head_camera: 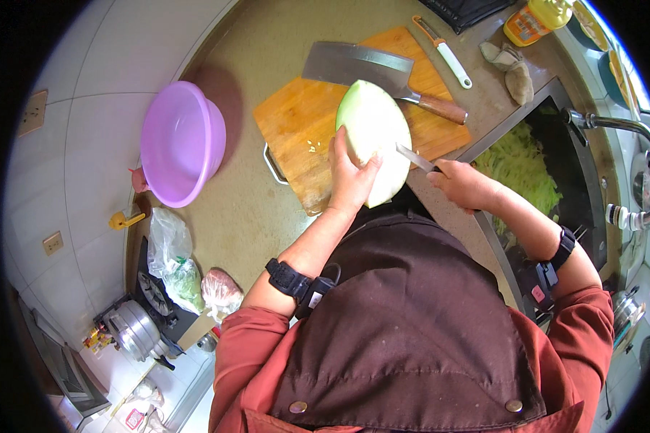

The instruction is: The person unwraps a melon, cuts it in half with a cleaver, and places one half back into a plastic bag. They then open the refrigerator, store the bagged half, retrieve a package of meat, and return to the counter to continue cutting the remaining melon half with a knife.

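Observation:
My left hand grips a large piece of pale green-rimmed melon or gourd, tilted up over the near edge of a wooden cutting board. In my right hand is a small knife, its blade tip at the right part of the pale flesh. Behind the piece, a cleaver with a wooden handle lies across the board. A few seeds lie on the board. To the right of the board is a peeler with a white handle.
A purple plastic basin stands at the left against the tiled wall. The sink at right holds green peelings under a metal faucet. A cloth and a yellow container are at upper right. Bagged food and a pot are lower left.

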Tool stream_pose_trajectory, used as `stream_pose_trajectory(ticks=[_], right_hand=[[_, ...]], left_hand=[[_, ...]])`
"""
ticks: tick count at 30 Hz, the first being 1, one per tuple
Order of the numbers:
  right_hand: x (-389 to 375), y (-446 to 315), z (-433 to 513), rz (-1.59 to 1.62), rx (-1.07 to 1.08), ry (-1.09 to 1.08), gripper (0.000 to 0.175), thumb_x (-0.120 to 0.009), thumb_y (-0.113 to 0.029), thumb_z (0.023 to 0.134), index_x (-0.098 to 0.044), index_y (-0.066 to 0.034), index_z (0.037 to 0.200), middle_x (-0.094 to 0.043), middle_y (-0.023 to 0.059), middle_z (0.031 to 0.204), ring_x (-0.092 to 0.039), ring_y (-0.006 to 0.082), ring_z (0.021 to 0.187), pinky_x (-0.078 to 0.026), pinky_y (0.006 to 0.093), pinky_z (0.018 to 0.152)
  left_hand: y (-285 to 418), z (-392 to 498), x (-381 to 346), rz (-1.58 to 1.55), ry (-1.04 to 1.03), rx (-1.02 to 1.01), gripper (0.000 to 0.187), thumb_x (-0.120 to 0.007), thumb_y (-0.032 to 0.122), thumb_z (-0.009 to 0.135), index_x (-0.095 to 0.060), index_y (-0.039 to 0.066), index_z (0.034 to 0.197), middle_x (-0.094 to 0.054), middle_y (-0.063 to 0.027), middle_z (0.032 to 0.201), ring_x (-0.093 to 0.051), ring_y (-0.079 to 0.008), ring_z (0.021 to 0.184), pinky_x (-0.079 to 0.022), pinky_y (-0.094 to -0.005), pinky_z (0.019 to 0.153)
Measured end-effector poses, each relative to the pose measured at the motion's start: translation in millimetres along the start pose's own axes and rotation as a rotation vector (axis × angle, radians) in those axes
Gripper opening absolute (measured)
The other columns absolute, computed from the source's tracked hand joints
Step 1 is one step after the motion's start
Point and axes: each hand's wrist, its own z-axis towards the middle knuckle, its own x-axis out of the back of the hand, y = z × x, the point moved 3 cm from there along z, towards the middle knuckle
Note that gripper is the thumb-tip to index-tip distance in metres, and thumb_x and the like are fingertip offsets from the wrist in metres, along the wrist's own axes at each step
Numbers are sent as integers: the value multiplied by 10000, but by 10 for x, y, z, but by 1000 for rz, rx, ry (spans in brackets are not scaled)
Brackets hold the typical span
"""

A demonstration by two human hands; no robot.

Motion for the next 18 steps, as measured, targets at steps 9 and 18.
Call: stream_pose_trajectory(ticks=[9, 18], right_hand=[[192, -11, 330, -302, 256, 26, 502, -327, -380, 928, -555, 50, 806, -561, 186, 633, -577, 287, 508, -475, 404, 470], [-254, -164, 181, 792, -142, -427, 415, -360, -446, 933, -350, -121, 675, -257, -51, 506, -236, 66, 377, -249, 247, 346]], left_hand=[[125, -63, -80, 192, 11, -107, 955, -714, 406, 693, -133, 35, 1354, -160, -280, 1331, -218, -414, 1231, -217, -464, 1023], [77, -111, -124, 231, 128, -110, 789, -625, 328, 791, -169, 15, 1353, -215, -300, 1310, -255, -441, 1205, -227, -474, 1004]])
